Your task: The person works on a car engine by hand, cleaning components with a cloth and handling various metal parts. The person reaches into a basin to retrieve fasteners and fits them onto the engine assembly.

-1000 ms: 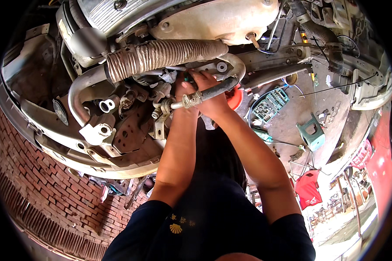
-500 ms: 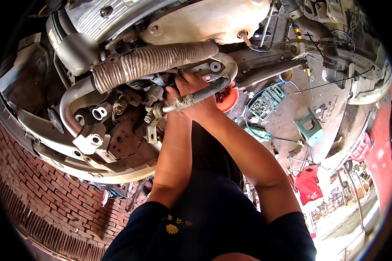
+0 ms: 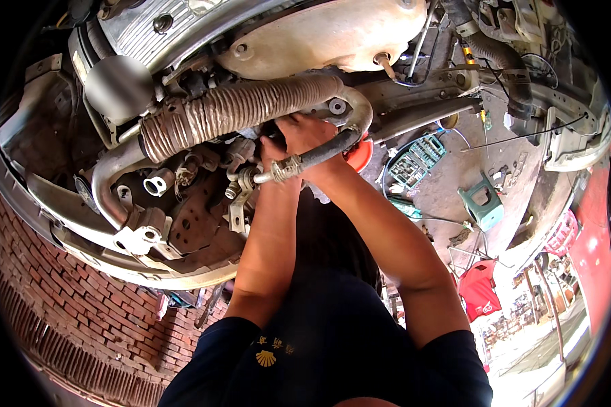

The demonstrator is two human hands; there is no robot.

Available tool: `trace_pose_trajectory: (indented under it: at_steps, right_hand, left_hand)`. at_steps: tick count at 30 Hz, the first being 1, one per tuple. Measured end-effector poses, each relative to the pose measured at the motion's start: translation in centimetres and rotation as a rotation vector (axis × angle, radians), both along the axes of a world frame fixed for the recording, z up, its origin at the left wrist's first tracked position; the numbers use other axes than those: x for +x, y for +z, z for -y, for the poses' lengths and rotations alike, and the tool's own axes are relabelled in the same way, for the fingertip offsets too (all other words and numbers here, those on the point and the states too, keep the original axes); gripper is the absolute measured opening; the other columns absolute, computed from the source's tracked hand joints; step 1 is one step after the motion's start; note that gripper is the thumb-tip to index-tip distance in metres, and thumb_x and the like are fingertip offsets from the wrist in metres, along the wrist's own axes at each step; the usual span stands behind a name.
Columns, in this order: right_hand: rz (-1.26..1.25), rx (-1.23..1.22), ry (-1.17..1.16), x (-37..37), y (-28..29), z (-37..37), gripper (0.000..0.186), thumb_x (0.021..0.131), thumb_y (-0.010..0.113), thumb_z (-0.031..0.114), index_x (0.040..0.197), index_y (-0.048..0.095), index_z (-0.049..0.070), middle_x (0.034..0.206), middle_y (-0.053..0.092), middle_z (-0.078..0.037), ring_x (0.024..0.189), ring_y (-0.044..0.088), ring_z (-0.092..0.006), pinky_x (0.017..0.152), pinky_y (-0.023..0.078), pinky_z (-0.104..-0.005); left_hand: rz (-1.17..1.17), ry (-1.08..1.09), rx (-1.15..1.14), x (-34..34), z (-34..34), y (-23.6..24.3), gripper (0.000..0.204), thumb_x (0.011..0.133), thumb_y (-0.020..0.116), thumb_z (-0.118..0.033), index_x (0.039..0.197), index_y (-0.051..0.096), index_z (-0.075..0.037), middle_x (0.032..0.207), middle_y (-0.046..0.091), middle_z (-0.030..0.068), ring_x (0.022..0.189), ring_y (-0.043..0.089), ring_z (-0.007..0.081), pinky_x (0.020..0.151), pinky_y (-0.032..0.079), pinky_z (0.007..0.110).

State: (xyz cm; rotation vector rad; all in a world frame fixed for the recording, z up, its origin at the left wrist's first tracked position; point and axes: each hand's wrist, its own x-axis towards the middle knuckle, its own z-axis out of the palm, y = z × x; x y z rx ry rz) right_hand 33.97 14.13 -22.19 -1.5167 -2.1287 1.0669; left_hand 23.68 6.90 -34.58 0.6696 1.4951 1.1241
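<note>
Both my hands reach into the engine bay, close together under a ribbed metal pipe [image 3: 241, 108]. My left hand [image 3: 273, 149] is partly covered by my right hand and a hose; its thumb bends inward and its other fingers are hidden. My right hand [image 3: 309, 134] lies just to its right, with curled fingers whose tips go out of sight among dark parts. Whatever they grip cannot be made out. A black rubber hose [image 3: 329, 149] with a metal clamp [image 3: 286, 168] crosses over my wrists. Left of my left hand is a metal bracket [image 3: 236, 216].
A red-orange basin [image 3: 361, 154] shows beside my right wrist. On the ground at right lie an open teal socket set [image 3: 417, 161] and a teal stool [image 3: 482, 201]. A pale metal cover [image 3: 326, 37] spans the far side. The car's front edge [image 3: 149, 277] curves at left.
My right hand has turned and drawn its fingers in more, covering more of my left hand. Less of the red-orange basin shows. The view has shifted slightly.
</note>
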Motion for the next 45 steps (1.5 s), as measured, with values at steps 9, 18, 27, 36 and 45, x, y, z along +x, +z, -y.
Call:
trace_pose_trajectory:
  at_steps: [9,18,27,36,45]
  right_hand:
    - [0.001,-0.015,0.011,0.9,-1.6,0.0,0.049,0.09,0.067,0.04,0.116,0.068,-0.001,0.113,0.072,-0.023,0.108,0.071,-0.0392,0.092,0.058,-0.052]
    - [-0.32,-0.021,-0.071,3.2,-3.7,0.3,0.064,0.09,0.071,0.034,0.144,0.058,0.002,0.136,0.065,-0.023,0.13,0.062,-0.039,0.114,0.046,-0.0488]
    - [-0.302,-0.081,-0.081,4.1,-4.2,0.1,0.056,0.093,0.066,0.029,0.143,0.059,0.003,0.141,0.063,-0.025,0.132,0.06,-0.0431,0.116,0.044,-0.0525]
    - [-0.378,-0.107,-0.204,4.1,-4.0,-0.3,0.041,0.092,0.068,0.026,0.124,0.069,0.0,0.12,0.072,-0.026,0.116,0.067,-0.0448,0.107,0.049,-0.0524]
    - [-0.389,-0.095,-0.203,4.2,-4.4,-0.3,0.04,0.09,0.069,0.025,0.122,0.071,0.001,0.125,0.069,-0.025,0.123,0.063,-0.0425,0.112,0.045,-0.0525]
  left_hand:
    - [0.246,0.117,0.163,1.0,-1.0,1.3,0.05,0.109,0.044,-0.034,0.143,0.053,0.001,0.142,0.059,0.0158,0.13,0.059,0.026,0.113,0.046,0.042]
    - [0.464,0.388,0.077,4.3,-5.6,5.9,0.045,0.102,0.066,-0.041,0.124,0.063,-0.002,0.119,0.068,0.0119,0.108,0.066,0.0252,0.099,0.055,0.04]
    - [0.099,0.276,0.076,4.9,-6.2,6.0,0.041,0.103,0.064,-0.042,0.121,0.064,-0.005,0.116,0.068,0.0111,0.107,0.065,0.026,0.098,0.053,0.043]
    - [-0.523,0.052,0.059,4.6,-5.3,6.0,0.038,0.103,0.061,-0.042,0.119,0.065,-0.008,0.112,0.067,0.0103,0.106,0.064,0.0268,0.096,0.051,0.045]
    - [-0.647,-0.099,-0.265,3.9,-3.5,-2.6,0.035,0.105,0.054,-0.042,0.113,0.066,-0.01,0.117,0.067,0.0102,0.112,0.063,0.0286,0.099,0.047,0.045]
